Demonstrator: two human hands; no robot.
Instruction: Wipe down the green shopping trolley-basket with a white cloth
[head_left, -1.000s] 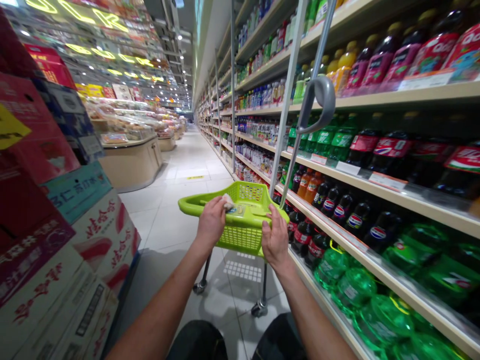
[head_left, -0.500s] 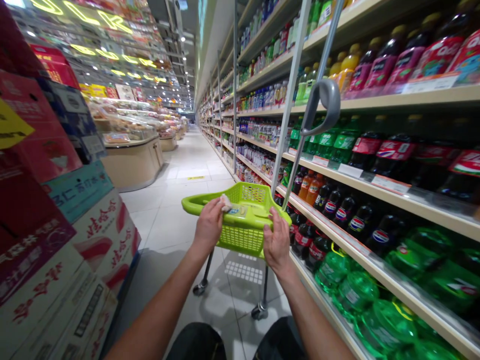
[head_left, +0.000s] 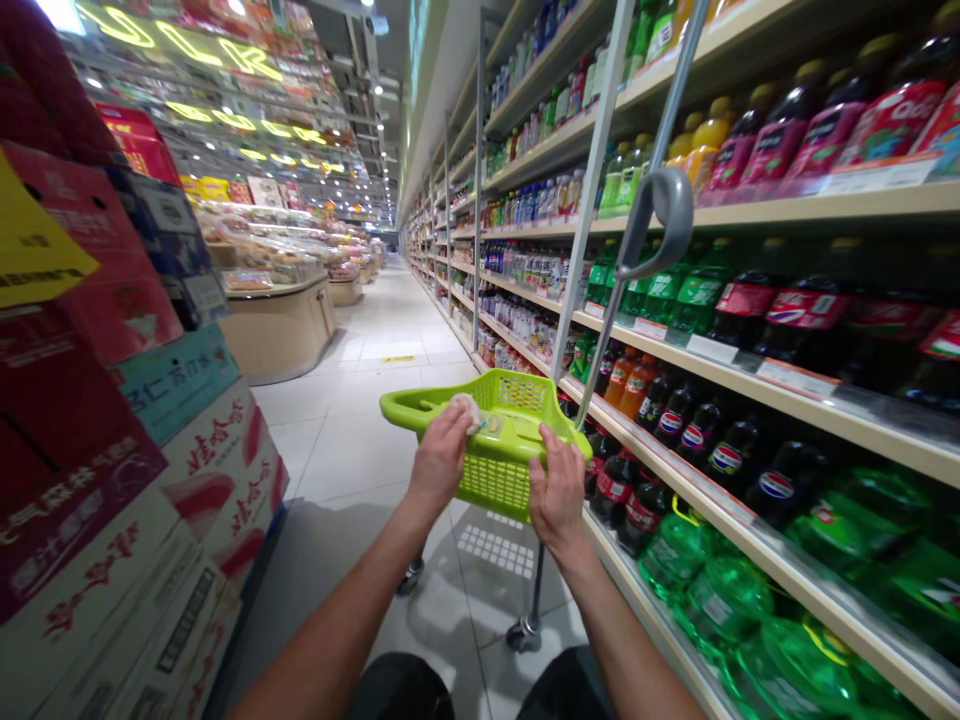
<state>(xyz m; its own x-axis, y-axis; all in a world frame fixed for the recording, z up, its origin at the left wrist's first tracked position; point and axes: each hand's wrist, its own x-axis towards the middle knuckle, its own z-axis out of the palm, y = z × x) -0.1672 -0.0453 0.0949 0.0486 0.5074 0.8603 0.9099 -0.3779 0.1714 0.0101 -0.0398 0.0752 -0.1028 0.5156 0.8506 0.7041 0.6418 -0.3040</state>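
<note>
A lime-green wheeled basket cart (head_left: pixel 491 470) stands in the aisle right in front of me. My left hand (head_left: pixel 439 462) is closed on a small white cloth (head_left: pixel 469 406) pressed to the cart's near rim. My right hand (head_left: pixel 556 492) grips the rim's right corner, fingers curled round the edge. The cart's grey pull handle (head_left: pixel 656 215) rises on a metal rod to the right, in front of the shelves.
Drink shelves (head_left: pixel 787 380) full of cola, orange and green soda bottles line the right. Stacked red and white cartons (head_left: pixel 127 470) wall the left. The tiled aisle (head_left: pixel 375 350) runs ahead past rounded display counters (head_left: pixel 277 320).
The view has shifted slightly so the cart and both hands sit a little right and lower. My left hand with the cloth has edged rightward along the rim.
</note>
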